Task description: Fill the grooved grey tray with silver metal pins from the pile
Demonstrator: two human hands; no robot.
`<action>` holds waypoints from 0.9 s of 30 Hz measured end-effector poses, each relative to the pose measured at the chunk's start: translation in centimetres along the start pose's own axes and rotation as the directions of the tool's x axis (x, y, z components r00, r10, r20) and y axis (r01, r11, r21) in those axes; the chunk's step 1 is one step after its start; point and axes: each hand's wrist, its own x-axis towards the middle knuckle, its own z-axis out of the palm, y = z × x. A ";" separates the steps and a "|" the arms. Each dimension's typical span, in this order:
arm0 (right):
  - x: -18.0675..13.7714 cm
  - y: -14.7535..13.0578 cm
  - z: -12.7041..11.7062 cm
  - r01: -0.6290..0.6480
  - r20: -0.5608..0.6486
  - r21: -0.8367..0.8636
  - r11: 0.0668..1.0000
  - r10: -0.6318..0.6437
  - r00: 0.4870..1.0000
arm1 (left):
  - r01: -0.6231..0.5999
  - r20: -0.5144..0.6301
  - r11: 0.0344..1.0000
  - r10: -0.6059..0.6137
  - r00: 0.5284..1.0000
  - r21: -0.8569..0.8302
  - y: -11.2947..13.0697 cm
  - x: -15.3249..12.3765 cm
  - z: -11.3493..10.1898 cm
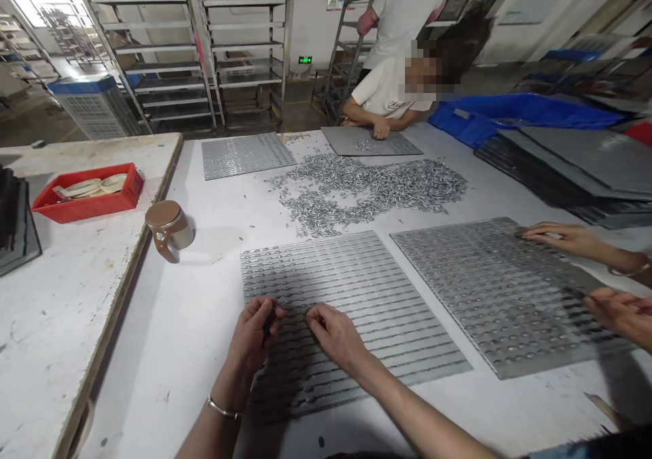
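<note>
A grey ridged board (387,316) lies before me on the white table, with rows of small oval metal pieces (269,259) set along its grooves on the left side. My left hand (253,333), a bangle at its wrist, is curled above the board's left part around several dark small pieces. Just to the right, my right hand (333,333) has thumb and forefinger pinched together at one of the rows. Whatever sits between those fingertips is too small to make out. Beyond the board spreads a loose heap of shiny metal pieces (418,184).
A co-worker's hands (575,242) are at a filled board (489,296) on the right. Another person (387,99) works at a far board (402,145). A brown-lidded mug (170,225), red bin (92,201), stacked boards (575,167) and blue crate (524,109) stand around.
</note>
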 end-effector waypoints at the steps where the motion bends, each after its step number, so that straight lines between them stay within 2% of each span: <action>1: 0.0 0.0 0.0 -0.009 0.010 -0.020 1.000 0.009 1.000 | 0.016 0.001 1.000 -0.016 1.000 -0.006 -0.1 0.1 0.0; 8: 0.7 -0.1 0.5 -0.068 -0.002 -0.121 0.990 0.068 0.998 | 0.018 0.030 1.000 -0.017 0.999 -0.003 -0.5 0.2 0.1; 11: 0.4 -0.3 0.0 -0.079 -0.025 0.039 0.996 0.080 0.996 | 0.063 0.080 0.998 -0.063 0.995 0.013 -0.9 0.0 0.3; 15: -1.7 -0.9 -1.8 -0.074 -0.039 0.270 0.960 0.088 0.995 | 0.140 0.176 0.987 -0.153 0.972 0.082 -1.6 -0.7 1.0; 18: -3.5 -1.5 -2.8 0.021 -0.045 0.303 0.953 -0.008 0.999 | 0.153 0.253 0.971 -0.196 0.947 0.182 -2.3 -1.2 1.7; 20: -4.3 -1.9 -2.9 0.090 -0.076 0.297 0.951 -0.071 0.995 | 0.127 0.277 0.969 -0.184 0.943 0.210 -2.9 -1.4 2.1; 22: -4.7 -2.2 -2.7 0.107 -0.106 0.285 0.953 -0.080 0.991 | 0.099 0.275 0.971 -0.158 0.948 0.216 -3.5 -1.4 2.2; 24: -4.6 -2.2 -2.4 0.044 -0.093 0.306 0.951 -0.016 0.996 | 0.094 0.254 0.971 -0.150 0.956 0.219 -4.0 -1.3 2.2; 27: -4.0 -1.8 -2.1 -0.091 -0.011 0.377 0.922 0.103 0.995 | 0.108 0.221 0.969 -0.159 0.962 0.224 -3.9 -1.0 2.0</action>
